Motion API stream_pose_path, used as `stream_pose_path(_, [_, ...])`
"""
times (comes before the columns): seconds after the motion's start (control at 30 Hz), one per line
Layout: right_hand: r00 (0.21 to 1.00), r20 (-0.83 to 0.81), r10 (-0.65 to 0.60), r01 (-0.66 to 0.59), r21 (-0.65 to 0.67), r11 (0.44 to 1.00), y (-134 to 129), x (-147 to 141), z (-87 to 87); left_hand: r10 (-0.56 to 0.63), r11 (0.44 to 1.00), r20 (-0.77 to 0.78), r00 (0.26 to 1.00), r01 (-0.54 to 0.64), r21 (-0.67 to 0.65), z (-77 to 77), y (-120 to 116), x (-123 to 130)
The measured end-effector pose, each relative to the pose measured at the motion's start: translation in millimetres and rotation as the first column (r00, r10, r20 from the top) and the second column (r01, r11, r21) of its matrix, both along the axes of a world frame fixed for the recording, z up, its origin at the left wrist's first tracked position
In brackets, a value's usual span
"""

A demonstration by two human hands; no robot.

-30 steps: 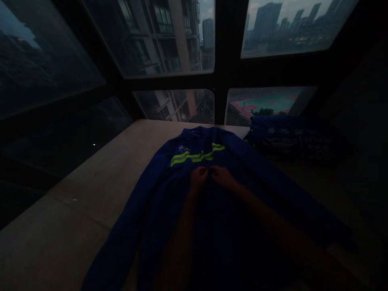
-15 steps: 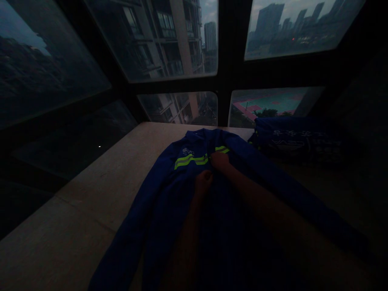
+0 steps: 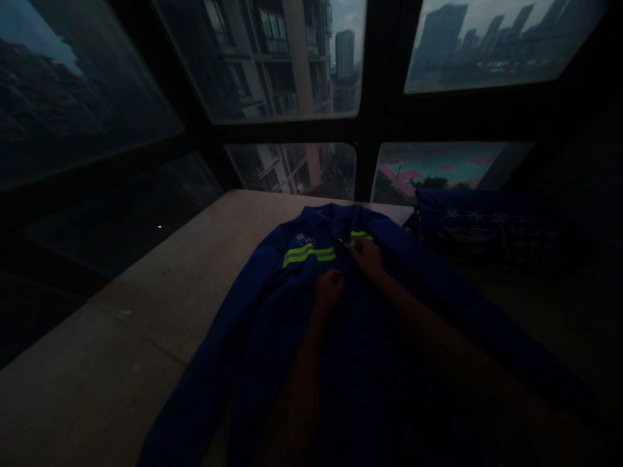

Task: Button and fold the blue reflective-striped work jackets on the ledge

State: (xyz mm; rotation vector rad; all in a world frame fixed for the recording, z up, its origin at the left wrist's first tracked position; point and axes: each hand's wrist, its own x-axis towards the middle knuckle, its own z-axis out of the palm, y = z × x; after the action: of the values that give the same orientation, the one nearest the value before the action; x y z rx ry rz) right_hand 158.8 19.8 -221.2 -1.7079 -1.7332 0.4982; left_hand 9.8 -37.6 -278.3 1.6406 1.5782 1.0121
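A dark blue work jacket point(image 3: 272, 298) with yellow-green reflective bands lies spread on a pale stone ledge, collar toward the window and sleeves out to both sides. My left hand point(image 3: 329, 290) is closed at the front opening, just below the chest band. Higher up, my right hand point(image 3: 366, 256) pinches the edge of the front opening beside the right part of the band, lifting it a little. The dim light hides the fine detail between the fingers of both hands.
Folded blue garments with white lettering point(image 3: 467, 224) are stacked at the right back of the ledge point(image 3: 146, 292). Dark-framed windows point(image 3: 287, 58) rise behind and to the left, with buildings and a sports court outside.
My right hand has shifted slightly right, pulling the front edge up and outward from the band. My left hand stays nearly in place. The view has turned slightly.
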Motion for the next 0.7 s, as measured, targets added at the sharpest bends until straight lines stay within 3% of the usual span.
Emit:
stream_pose_path(0.1, [0.972,0.068,0.226,-0.233,0.117,0.965,-18,-8,6.5,-0.024,1.0,0.044,0.999,0.025,-0.006,1.3,1,-2])
stream_pose_path(0.2, [0.874,0.158,0.459,-0.467,0.012,0.884,-37,-14,6.8,-0.056,0.998,0.094,0.994,0.057,-0.013,1.9,1,-4])
stream_pose_path(0.3, [0.881,0.181,0.437,-0.428,-0.089,0.899,-48,-12,5.0,-0.076,0.997,0.142,0.987,0.08,-0.024,3.5,0,-3])
stream_pose_path(0.5, [0.912,0.2,0.359,-0.356,-0.052,0.933,-54,-1,2.2,-0.06,0.998,0.182,0.982,0.065,-0.024,6.1,0,-3])
stream_pose_path(0.7, [0.925,0.218,0.312,-0.304,-0.069,0.95,-55,11,-13.6,-0.024,1.0,0.18,0.983,0.027,-0.01,4.1,1,-5])
